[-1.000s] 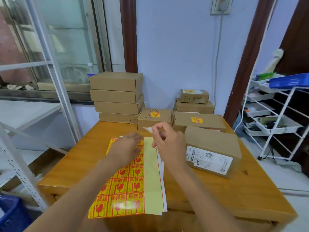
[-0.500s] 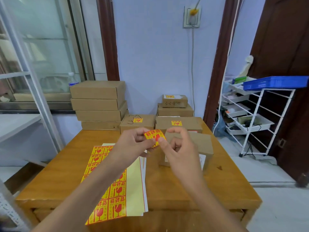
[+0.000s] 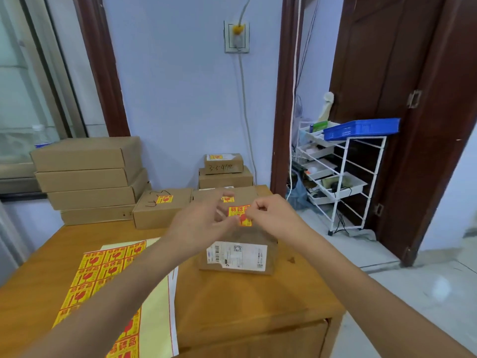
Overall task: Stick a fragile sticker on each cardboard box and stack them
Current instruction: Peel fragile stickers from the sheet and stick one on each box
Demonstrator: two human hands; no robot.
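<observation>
Pinching fragile sticker, box barcode label

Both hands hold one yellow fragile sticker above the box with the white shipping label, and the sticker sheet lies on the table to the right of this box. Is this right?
Not quite. The head view shows the sticker sheet lying to the left of the box, not the right. The rest holds: the left hand and the right hand hold one sticker above that box.

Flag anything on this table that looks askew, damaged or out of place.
Nothing looks damaged or spilled. The sticker sheet overhangs the table's near edge. The four-box stack sits slightly staggered. Both hands hold a peeled sticker tilted above the labelled box.
</observation>
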